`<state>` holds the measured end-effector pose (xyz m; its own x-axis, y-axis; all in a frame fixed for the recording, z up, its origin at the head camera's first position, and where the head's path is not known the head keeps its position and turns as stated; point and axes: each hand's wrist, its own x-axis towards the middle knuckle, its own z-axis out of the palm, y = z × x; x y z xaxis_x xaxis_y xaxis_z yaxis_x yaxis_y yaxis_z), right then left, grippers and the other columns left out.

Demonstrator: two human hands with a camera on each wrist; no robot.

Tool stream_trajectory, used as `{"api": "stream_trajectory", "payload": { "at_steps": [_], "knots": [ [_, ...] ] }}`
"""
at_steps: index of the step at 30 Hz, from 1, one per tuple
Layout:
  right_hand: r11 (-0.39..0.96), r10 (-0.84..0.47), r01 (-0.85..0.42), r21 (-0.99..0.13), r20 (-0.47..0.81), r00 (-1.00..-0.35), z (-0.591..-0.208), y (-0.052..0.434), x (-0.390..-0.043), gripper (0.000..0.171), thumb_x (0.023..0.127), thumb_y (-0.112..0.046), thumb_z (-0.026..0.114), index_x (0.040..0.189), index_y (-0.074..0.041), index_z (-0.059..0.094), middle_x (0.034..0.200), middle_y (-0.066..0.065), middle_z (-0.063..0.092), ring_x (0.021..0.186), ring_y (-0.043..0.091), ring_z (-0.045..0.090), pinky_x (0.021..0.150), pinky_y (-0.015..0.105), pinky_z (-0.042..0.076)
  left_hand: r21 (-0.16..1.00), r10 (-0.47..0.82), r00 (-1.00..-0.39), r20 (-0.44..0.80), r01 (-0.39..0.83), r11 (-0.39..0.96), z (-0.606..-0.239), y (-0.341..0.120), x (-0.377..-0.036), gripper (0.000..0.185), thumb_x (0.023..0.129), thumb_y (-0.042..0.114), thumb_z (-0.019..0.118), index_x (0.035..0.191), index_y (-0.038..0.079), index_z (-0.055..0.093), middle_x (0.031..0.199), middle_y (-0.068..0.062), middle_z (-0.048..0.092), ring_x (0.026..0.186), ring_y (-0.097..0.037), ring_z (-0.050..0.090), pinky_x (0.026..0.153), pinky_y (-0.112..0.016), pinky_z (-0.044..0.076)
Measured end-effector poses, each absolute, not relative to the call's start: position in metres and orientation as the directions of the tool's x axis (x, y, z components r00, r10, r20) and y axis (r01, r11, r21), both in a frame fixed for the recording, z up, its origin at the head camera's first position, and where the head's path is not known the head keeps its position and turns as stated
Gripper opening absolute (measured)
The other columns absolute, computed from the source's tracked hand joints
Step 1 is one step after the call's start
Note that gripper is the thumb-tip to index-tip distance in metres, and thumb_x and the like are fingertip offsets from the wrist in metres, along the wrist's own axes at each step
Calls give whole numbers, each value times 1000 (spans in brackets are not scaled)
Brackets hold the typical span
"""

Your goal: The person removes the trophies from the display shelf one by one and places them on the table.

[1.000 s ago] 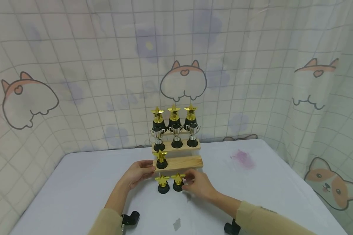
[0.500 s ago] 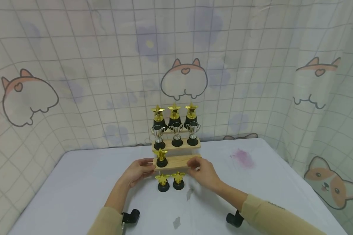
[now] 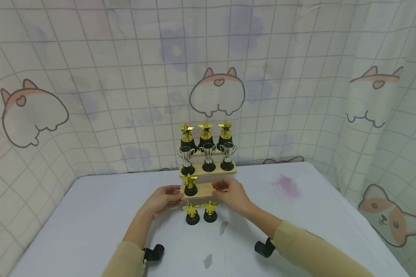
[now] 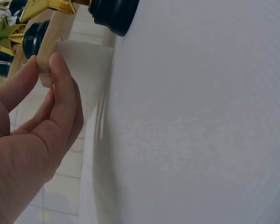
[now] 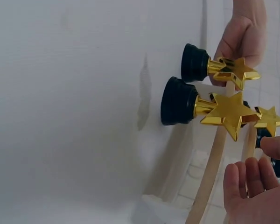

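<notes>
A three-step wooden stand [image 3: 202, 191] sits at the back of the white table [image 3: 90, 215]. Its top step carries three gold star trophies [image 3: 205, 135], the middle step three silver cups [image 3: 208, 157], and the bottom step one gold star trophy [image 3: 190, 185] at its left. Two more star trophies [image 3: 192, 214] [image 3: 210, 211] stand on the table in front, seen side-on in the right wrist view [image 5: 210, 109]. My left hand [image 3: 164, 200] pinches the left end of the bottom step [image 4: 49, 46]. My right hand [image 3: 228, 193] hovers at the bottom step, fingers relaxed [image 5: 252, 184], holding nothing.
A cartoon-print curtain [image 3: 90, 96] encloses the table at the back and sides. A pink stain [image 3: 287, 187] lies to the right of the stand and small grey marks [image 3: 208, 262] near the front. Black wrist mounts [image 3: 154, 254] [image 3: 263, 248] show under both sleeves.
My right hand left the right-hand trophy on the table and moved up and left to the bottom step. The left hand kept its hold on the step's end.
</notes>
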<state>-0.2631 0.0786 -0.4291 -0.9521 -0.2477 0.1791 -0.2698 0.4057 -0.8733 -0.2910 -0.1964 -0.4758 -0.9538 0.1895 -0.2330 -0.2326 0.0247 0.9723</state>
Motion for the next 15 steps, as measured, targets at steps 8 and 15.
{"api": "stream_trajectory", "payload": {
  "at_steps": [8,15],
  "knots": [
    [433,-292,-299,-851,181,-939,-429,62,-271,20,93,-6,73,112,0,71,108,14,70,96,22,66,83,33,60,969,193,-950,-244,-245,21,-474,-196,-291,50,99,0,66,144,-10,48,126,-23,60,100,-23,68,92,-35,60],
    [439,-304,-278,-854,150,-941,-428,50,-276,26,94,-8,73,118,1,69,111,9,69,101,23,64,84,33,59,968,196,-949,-248,-252,8,-475,-197,-292,49,99,1,66,144,-9,48,126,-23,60,99,-23,68,91,-35,60]
  ]
}}
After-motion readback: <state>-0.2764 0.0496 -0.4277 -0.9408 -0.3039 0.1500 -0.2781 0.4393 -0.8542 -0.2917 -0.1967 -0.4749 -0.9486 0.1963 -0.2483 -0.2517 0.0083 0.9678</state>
